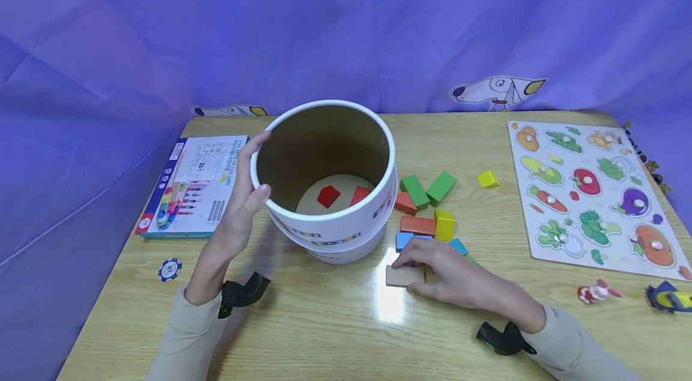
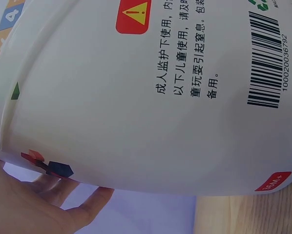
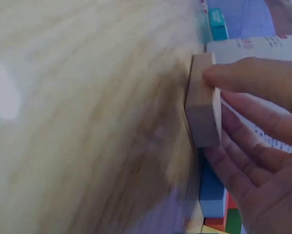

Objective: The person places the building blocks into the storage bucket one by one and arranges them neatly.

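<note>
A white round bucket (image 1: 340, 226) stands upright at the table's middle, with red blocks (image 1: 328, 196) on its floor. My left hand (image 1: 238, 216) rests against the bucket's left side near the rim, fingers extended along the outer wall. Printed text and a barcode show on that wall in the left wrist view. To the right and nearer, my right hand (image 1: 446, 273) pinches a plain wooden block (image 1: 402, 276) between thumb and fingers, low at the tabletop. In the right wrist view the thumb presses one face of the wooden block (image 3: 202, 100).
Blue, red, yellow and green blocks (image 1: 417, 226) cluster right of the bucket, with a yellow block (image 1: 489, 179) farther off. A vegetable puzzle board (image 1: 562, 237) lies right, a boxed toy (image 1: 197, 188) left. A poker chip (image 1: 170, 270) and small figurines (image 1: 596, 291) lie nearer.
</note>
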Motion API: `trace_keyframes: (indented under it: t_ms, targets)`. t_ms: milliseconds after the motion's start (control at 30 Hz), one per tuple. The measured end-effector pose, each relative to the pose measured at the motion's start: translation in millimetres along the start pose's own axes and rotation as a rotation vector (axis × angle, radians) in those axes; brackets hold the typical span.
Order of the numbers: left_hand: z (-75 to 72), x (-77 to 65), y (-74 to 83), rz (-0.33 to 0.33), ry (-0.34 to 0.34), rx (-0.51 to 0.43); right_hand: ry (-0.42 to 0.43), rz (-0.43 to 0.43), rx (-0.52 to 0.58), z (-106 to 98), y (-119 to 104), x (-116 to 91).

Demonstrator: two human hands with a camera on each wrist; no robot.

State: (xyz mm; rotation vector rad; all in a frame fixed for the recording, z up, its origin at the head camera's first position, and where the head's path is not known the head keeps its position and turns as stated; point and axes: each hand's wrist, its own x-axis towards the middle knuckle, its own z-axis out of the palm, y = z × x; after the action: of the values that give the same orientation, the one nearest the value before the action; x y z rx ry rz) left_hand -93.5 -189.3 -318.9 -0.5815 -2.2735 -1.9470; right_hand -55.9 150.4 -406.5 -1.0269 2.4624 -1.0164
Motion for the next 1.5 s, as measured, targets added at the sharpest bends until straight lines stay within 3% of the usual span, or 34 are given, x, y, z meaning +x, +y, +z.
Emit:
trace_keyframes:
  t_ms: [267, 533, 667, 900, 1000, 1133, 1333, 1500]
  targets:
    - [0.2, 0.4, -1.1, 0.010, -0.004, 0.002, 0.000, 0.107, -0.053, 7, -7, -1]
    - [0.3, 0.3, -1.3, 0.010, 0.004, 0.009, 0.007, 0.095, -0.020, 1, -9, -6]
    - [1.0, 0.9, -1.3, 0.007, 0.008, 0.012, 0.094, 0.028, -0.028, -25, -13, -11]
    - [0.8, 0.1, -1.8, 0.004, 0.023, 0.033, 0.349, -0.153, -0.111, -105, -35, -8]
    - [0.7, -0.9, -1.4, 0.002, 0.026, 0.031, 0.420, -0.220, -0.088, -136, -53, 5]
    - [1.4, -0.9, -0.3, -0.002, 0.025, 0.020, 0.436, -0.304, -0.012, -158, -77, 34]
    - [0.9, -0.7, 0.6, -0.004, 0.023, 0.010, 0.337, -0.422, 0.025, -153, -103, 87]
    - [0.8, -1.0, -0.9, -0.014, 0.017, 0.004, 0.213, -0.425, 0.003, -144, -112, 111]
